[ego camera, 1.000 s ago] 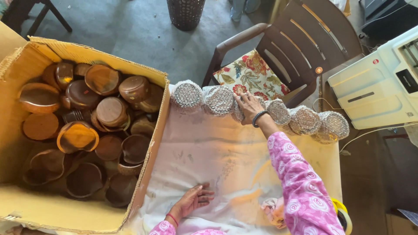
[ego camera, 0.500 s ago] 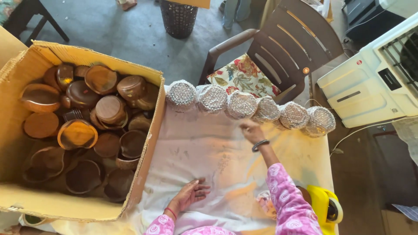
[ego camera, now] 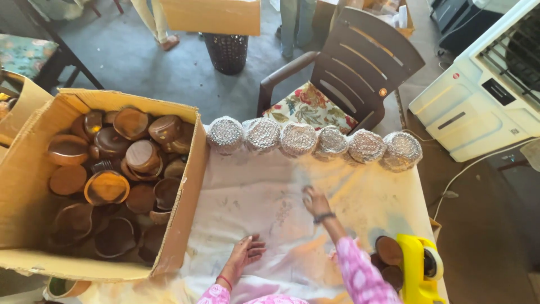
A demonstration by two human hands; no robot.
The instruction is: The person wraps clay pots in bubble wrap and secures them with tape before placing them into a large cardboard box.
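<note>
My right hand [ego camera: 315,201] hovers over the middle of the white cloth [ego camera: 264,197], fingers loosely curled and holding nothing I can see. My left hand [ego camera: 245,253] rests flat on the cloth near its front edge, fingers spread. A row of several round bubble-wrapped bundles [ego camera: 314,142] lines the far edge of the table, apart from both hands. A large cardboard box [ego camera: 185,186] at the left holds several brown wooden bowls [ego camera: 107,187] and lids.
A yellow tape dispenser [ego camera: 419,269] and small brown discs [ego camera: 389,251] sit at the front right. A dark chair with a floral cushion [ego camera: 310,110] stands beyond the table. A white machine [ego camera: 478,107] is at the right. People's legs and a mesh bin [ego camera: 227,52] are farther back.
My right hand has drawn back from the row of wrapped bundles toward me, onto the middle of the cloth. The left hand has stayed put. The view has tilted up.
</note>
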